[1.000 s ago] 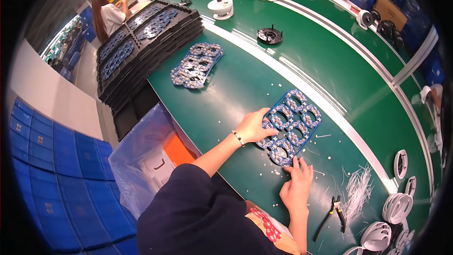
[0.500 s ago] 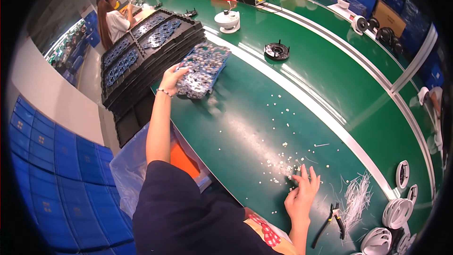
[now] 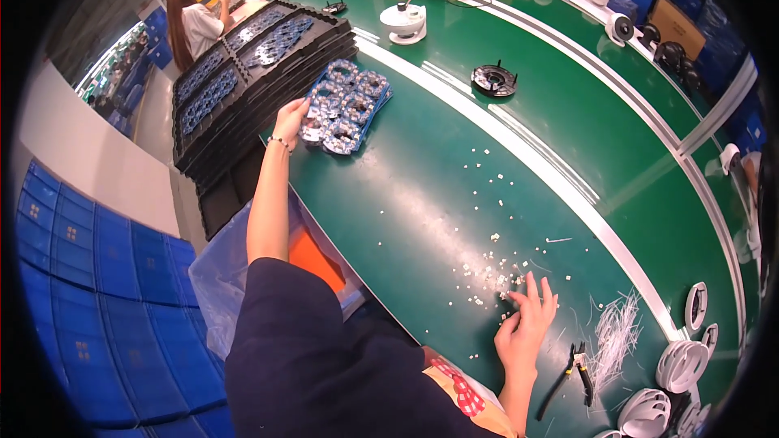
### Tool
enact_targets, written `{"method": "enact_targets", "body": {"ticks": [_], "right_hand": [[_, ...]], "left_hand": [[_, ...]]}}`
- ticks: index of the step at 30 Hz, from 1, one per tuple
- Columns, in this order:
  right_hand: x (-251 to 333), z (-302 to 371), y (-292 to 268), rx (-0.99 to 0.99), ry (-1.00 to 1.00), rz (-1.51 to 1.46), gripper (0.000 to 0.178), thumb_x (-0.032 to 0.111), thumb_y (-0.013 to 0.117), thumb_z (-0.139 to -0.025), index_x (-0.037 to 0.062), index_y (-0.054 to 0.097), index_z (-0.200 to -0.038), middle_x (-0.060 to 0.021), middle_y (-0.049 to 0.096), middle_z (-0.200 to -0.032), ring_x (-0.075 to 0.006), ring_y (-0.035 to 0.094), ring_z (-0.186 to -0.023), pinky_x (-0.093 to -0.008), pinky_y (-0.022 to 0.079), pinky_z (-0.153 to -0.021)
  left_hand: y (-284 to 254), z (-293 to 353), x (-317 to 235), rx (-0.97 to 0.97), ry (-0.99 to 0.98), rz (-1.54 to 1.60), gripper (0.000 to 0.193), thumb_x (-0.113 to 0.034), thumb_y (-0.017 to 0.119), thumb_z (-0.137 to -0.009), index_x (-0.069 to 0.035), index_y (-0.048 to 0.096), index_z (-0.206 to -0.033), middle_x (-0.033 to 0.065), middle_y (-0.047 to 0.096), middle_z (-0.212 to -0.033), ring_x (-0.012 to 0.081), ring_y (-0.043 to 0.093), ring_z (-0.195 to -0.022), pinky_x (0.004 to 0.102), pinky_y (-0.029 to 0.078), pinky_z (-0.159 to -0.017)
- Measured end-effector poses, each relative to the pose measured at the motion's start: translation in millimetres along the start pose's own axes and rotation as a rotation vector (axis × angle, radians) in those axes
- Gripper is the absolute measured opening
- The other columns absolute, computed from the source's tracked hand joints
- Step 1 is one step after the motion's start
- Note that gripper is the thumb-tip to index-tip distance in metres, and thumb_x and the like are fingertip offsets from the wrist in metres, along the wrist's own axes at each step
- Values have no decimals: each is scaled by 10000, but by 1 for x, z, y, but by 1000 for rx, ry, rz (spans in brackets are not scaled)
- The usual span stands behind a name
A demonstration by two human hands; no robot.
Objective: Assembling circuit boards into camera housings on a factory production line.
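At the far left of the green table, my left hand (image 3: 290, 123) grips the near edge of a stack of blue circuit board panels (image 3: 346, 107) with round cut-outs. The panels are at the table's far left, beside the black trays; whether they rest fully on the surface I cannot tell. My right hand (image 3: 526, 326) hovers low over the table at the right, its fingers apart and bent. Just beyond its fingertips lie many small white connector-like pieces (image 3: 495, 268). Black-and-yellow side cutters (image 3: 578, 361) lie to its right, next to a heap of thin white strips (image 3: 614, 332).
Stacked black trays (image 3: 268, 73) with blue boards stand at the left; a person (image 3: 195, 24) sits beyond them. Past the white rail are a white device base (image 3: 403, 23) and a black round part (image 3: 494, 79). White rings (image 3: 682, 365) lie at the right, blue crates (image 3: 114, 276) at the left.
The circuit board stack, blurred and tilted before, now lies flatter and steadier, slightly further left in my left hand. My right hand has stayed by the small white pieces. The view has shifted slightly.
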State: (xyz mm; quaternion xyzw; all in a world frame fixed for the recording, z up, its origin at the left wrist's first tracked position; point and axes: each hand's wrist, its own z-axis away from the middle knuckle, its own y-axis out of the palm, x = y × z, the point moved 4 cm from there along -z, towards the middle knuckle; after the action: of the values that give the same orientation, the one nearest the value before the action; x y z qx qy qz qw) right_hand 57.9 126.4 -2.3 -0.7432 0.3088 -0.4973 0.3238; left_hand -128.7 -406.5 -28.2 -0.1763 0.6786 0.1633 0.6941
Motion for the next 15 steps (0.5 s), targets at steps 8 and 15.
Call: {"method": "enact_targets", "body": {"ticks": [8, 15], "right_hand": [[1, -1, 1, -4, 20, 45, 305, -88, 449, -631, 42, 550, -888, -143, 481, -1257, -400, 348, -1221, -578, 169, -1021], [0, -1, 3, 2, 6, 16, 312, -96, 439, -633, 43, 551, -888, -140, 477, -1265, -404, 345, -1224, -587, 168, -1015]], "left_hand": [[67, 66, -79, -1, 270, 289, 218, -174, 452, -914, -47, 541, -1068, 48, 589, -943, 154, 589, -792, 303, 545, -579], [107, 118, -123, 74, 469, 314, 238, -135, 388, -914, 9, 496, -1071, 124, 569, -981, 169, 590, -812, 311, 560, -560]]}}
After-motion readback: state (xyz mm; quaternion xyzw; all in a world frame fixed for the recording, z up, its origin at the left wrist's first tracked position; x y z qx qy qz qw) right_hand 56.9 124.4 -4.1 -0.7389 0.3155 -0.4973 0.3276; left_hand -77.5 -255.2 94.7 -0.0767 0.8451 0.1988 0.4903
